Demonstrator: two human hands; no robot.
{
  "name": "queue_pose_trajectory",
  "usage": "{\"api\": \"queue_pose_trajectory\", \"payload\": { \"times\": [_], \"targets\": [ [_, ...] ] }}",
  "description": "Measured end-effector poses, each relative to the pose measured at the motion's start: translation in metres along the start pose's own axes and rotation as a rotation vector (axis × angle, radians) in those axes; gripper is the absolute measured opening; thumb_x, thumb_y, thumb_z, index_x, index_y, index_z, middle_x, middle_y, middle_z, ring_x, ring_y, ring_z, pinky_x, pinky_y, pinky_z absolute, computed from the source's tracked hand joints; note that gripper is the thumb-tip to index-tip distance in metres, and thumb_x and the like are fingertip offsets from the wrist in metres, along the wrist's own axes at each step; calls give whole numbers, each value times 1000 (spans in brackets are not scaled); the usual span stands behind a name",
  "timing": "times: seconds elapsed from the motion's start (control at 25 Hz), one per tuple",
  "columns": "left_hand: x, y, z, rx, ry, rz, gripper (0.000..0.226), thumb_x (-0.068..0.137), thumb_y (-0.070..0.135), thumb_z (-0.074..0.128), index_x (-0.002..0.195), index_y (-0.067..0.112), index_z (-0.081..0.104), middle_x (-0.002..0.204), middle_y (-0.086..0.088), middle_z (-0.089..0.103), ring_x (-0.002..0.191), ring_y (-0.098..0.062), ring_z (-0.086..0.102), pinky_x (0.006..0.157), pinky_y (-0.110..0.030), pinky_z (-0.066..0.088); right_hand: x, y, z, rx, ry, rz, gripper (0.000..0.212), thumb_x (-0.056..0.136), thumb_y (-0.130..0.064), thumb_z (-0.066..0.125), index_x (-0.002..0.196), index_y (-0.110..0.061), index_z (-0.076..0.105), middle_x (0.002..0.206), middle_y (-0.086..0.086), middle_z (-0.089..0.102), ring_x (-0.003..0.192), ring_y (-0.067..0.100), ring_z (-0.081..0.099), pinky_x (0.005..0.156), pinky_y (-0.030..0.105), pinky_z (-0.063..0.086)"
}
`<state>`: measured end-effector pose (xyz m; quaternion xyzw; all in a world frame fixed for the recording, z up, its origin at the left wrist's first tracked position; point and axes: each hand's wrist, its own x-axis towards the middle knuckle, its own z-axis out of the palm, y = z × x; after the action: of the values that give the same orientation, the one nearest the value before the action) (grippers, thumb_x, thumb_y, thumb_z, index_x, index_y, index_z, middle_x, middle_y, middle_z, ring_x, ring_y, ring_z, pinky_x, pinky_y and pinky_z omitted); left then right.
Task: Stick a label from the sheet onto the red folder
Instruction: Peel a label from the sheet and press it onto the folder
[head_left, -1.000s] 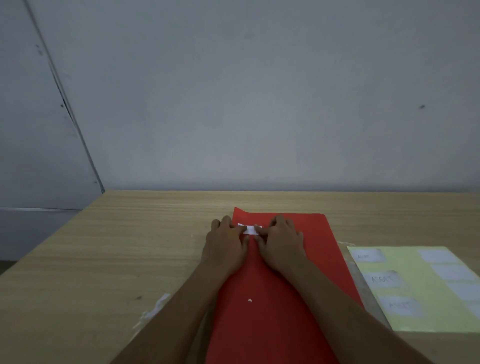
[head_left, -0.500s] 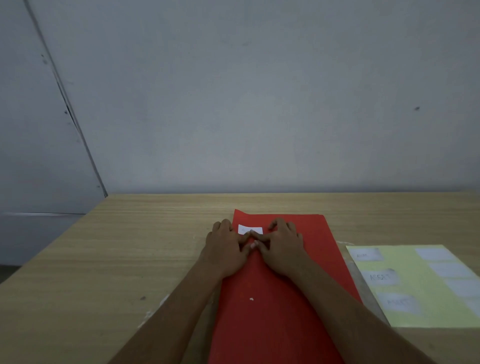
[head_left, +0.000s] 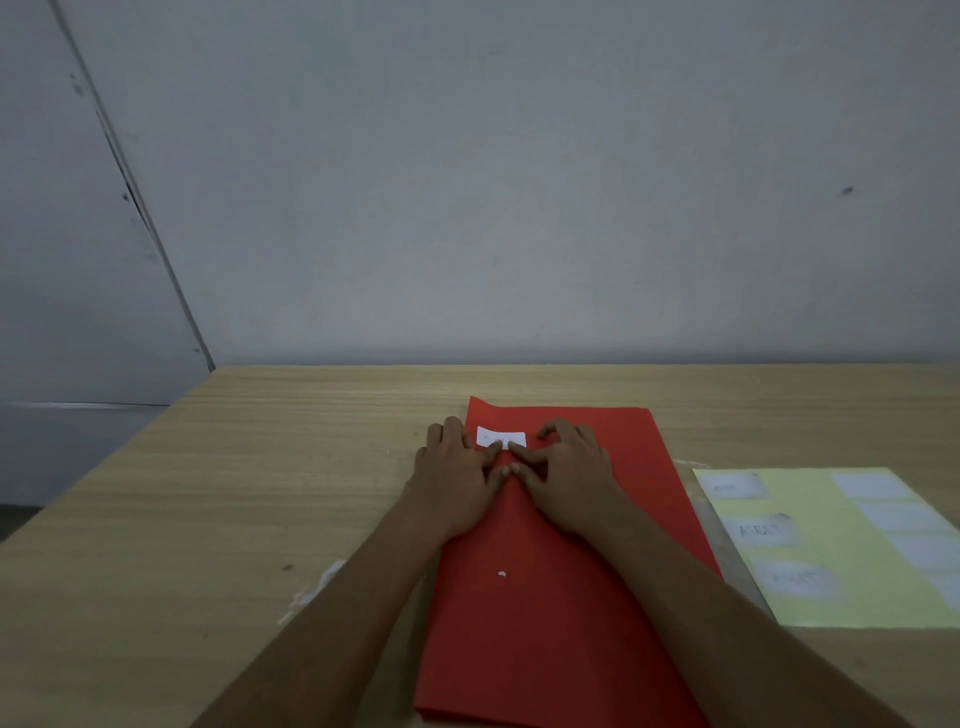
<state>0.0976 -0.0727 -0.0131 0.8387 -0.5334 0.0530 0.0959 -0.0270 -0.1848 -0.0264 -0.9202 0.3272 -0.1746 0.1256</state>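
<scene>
The red folder (head_left: 561, 597) lies flat on the wooden table, its long side running away from me. A small white label (head_left: 501, 437) sits flat near the folder's far left corner. My left hand (head_left: 457, 478) rests on the folder's left edge just below and left of the label. My right hand (head_left: 569, 470) lies on the folder to the label's right. The fingertips of both hands meet just under the label's near edge, touching it. Neither hand holds anything. The yellow label sheet (head_left: 841, 545) lies to the right of the folder with several white labels on it.
The wooden table (head_left: 208, 519) ends at a grey wall behind. A scrap of clear or white backing (head_left: 317, 587) lies on the table left of my left forearm. A tiny white speck (head_left: 502, 574) sits mid-folder. A clear sleeve edge (head_left: 727, 551) shows under the yellow sheet.
Both hands have slid back toward me off the label, which was covered a second ago and now lies exposed and flat on the folder.
</scene>
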Motion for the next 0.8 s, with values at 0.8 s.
{"api": "queue_pose_trajectory", "payload": {
  "times": [0.8],
  "targets": [
    [13,-3,3,10,-113,-56,56,96,53,37,144,25,44,123,-20,41,119,-32,34,101,-44,39,3,-5,1,3,-17,44,39,94,-52,49,131,-45,58,133,-1,42,123,23,33,97,41,35]
  ]
}}
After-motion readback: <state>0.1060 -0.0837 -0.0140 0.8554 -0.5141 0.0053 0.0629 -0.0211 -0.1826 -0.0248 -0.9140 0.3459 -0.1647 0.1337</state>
